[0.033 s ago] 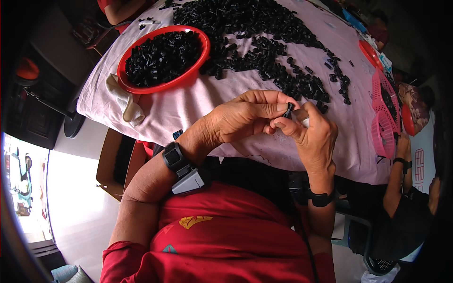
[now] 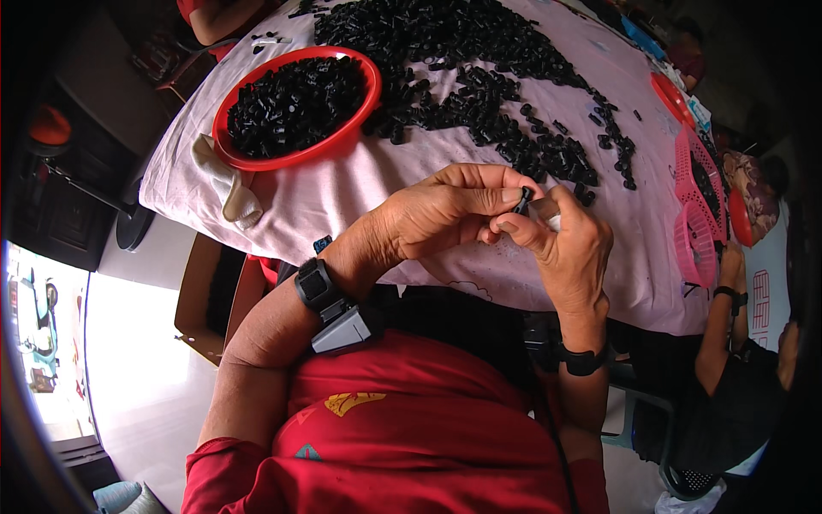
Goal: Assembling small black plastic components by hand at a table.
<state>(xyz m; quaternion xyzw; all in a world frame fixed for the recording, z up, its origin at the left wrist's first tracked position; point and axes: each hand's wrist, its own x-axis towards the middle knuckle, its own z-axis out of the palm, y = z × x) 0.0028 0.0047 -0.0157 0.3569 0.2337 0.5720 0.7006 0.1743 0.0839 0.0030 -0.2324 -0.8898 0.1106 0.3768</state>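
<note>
Above the near part of the pink cloth, my two hands meet. My left hand pinches a small black part between thumb and forefinger. My right hand is closed on a small pale, partly see-through piece, its end close to the black part. Fingers hide most of that piece, so its kind is unclear. Just beyond my hands lies a loose spread of similar short black parts. A red basin heaped with black parts stands at the left of the table.
The table's pink cloth has a crumpled pale cloth at its left edge. Pink baskets stand at the right edge. A co-worker's arm is at the right, another's at the far left. An open cardboard box sits below left.
</note>
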